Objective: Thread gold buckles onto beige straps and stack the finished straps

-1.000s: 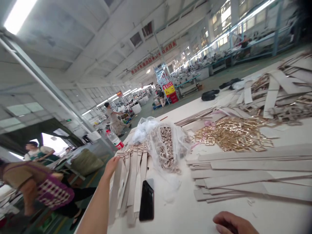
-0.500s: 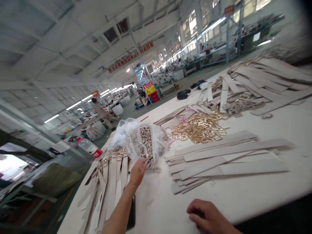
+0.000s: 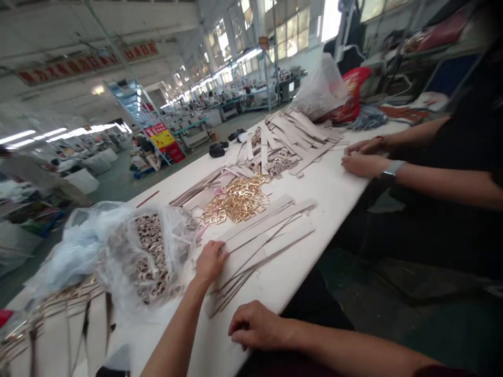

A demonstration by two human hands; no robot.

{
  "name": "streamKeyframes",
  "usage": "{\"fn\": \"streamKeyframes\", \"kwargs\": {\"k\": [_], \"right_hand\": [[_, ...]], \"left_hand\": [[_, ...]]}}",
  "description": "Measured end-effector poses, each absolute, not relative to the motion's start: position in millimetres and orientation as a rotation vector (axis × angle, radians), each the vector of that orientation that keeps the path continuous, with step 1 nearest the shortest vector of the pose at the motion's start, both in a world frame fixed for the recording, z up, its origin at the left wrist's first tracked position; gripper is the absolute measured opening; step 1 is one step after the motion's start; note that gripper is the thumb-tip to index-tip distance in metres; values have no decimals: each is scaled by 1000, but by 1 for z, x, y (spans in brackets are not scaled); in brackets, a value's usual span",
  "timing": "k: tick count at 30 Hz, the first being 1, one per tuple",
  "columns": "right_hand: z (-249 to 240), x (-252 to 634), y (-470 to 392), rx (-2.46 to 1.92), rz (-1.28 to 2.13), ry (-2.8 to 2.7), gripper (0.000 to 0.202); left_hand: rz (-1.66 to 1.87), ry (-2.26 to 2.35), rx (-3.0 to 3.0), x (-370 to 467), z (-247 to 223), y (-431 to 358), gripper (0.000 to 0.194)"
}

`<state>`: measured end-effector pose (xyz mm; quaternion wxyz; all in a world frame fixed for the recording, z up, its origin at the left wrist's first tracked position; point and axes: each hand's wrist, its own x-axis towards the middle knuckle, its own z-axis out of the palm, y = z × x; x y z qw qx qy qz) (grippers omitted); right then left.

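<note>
Here, left hand (image 3: 209, 262) on strap pile (image 3: 263, 235), right hand (image 3: 257, 327) resting on table (image 3: 334, 183).

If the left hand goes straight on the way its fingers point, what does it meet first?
The left hand already rests on the near end of the strips. Straight on, it would probably slide along them toward the gold buckles; depth is unclear.

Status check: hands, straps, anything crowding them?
Left hand flat on strap pile. Right hand resting at table edge. Buckle bag beside the left.
</note>
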<state>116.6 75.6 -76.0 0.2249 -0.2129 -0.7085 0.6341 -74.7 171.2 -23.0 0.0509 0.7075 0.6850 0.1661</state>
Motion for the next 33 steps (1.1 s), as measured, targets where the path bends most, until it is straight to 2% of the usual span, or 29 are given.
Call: {"fn": "streamKeyframes", "kwargs": {"k": [3, 5, 8, 11, 14, 17, 20, 24, 26, 30, 33], "right_hand": [[-84, 120, 81, -498, 1827, -1971, 21], [-80, 129, 91, -494, 1682, -2025, 21], [-47, 158, 111, -651, 949, -2064, 17], [3, 190, 133, -751, 231, -1932, 27], [37, 212, 153, -775, -3, -2045, 36], [47, 221, 155, -789, 294, -2362, 21], [38, 220, 138, -731, 901, -2504, 29], [4, 202, 115, -649, 1936, -2062, 39], [-17, 187, 109, -629, 2322, -1736, 44], [-46, 163, 104, -652, 2600, -1392, 48], [-50, 156, 102, -613, 2672, -1335, 47]], "left_hand": [[627, 2077, 2029, -73, -15, 180, 18], [767, 2061, 1944, -72, -6, 180, 19], [979, 2174, 1860, -73, 11, 166, 26], [1249, 2140, 1994, -75, 29, 140, 26], [1422, 1872, 2235, -72, 40, 114, 17], [1395, 1793, 2189, -58, 44, 85, 13], [1223, 1772, 1798, -30, 39, 54, 13], [1089, 1496, 1336, 6, 15, 31, 19], [1114, 1328, 1118, 12, 3, 28, 20], [1174, 1120, 849, 4, -13, 22, 30], [1216, 1165, 789, -2, -21, 18, 26]]}}
